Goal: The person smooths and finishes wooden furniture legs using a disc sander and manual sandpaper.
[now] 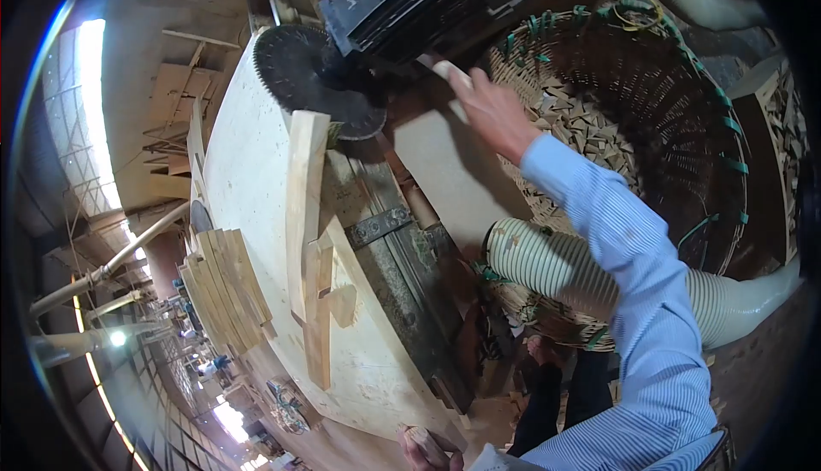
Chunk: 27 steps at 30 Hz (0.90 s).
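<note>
Gripping pale handle (441,68), head view: right hand (493,113) fingers closed, likely to steer black ribbed motor (419,11); left hand (414,456) fingers curled round small brown wooden block (428,443), apart from dark toothed disc blade (291,69), likely for safety; pale wooden lengths (304,206) lie on whitish surface (244,146).

- saw blade (295,69), eleven o'clock: dark matt metal
- motor housing (428,5), twelve o'clock: scuffed metal
- plank (303,206), nine o'clock: bare matt wood
- tabletop (244,129), ten o'clock: smooth, matt
- basket (684,94), two o'clock: rough weave
- hose (547,261), four o'clock: ribbed, slightly glossy plastic
- sleeve (654,317), four o'clock: matt cloth
</note>
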Available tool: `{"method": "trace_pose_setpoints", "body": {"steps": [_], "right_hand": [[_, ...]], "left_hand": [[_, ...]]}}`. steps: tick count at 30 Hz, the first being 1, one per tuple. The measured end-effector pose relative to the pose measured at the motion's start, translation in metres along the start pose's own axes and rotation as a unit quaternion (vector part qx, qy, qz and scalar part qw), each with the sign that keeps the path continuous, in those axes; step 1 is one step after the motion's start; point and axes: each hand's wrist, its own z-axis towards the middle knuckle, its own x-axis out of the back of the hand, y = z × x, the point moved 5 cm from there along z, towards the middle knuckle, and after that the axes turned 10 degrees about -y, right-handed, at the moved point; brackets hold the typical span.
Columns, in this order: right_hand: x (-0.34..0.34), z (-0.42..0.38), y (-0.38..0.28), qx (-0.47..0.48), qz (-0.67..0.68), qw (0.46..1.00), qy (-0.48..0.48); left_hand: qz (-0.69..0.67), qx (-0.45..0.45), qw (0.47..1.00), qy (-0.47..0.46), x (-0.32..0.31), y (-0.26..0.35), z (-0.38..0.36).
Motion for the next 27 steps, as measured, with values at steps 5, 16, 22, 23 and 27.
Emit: {"method": "trace_pose_setpoints", "body": {"steps": [5, 16, 22, 23, 27], "right_hand": [[-0.058, 0.072, -0.032, -0.064, -0.072, 0.995, -0.014], [0.006, -0.086, -0.01, 0.03, 0.102, 0.986, -0.129], [0.0, -0.062, 0.007, 0.05, 0.072, 0.995, -0.044], [-0.006, -0.052, 0.01, 0.047, 0.058, 0.997, -0.005], [-0.019, -0.001, 0.017, 0.022, 0.032, 0.999, 0.037]], "left_hand": [[0.033, -0.021, 0.999, -0.012, 0.009, -0.01, 0.007], [0.096, -0.049, 0.994, -0.02, 0.017, -0.02, 0.037], [0.119, -0.062, 0.991, -0.024, 0.025, -0.014, 0.051], [0.121, -0.062, 0.99, -0.023, 0.025, -0.014, 0.052], [0.13, -0.058, 0.989, -0.026, 0.031, -0.013, 0.049]]}}
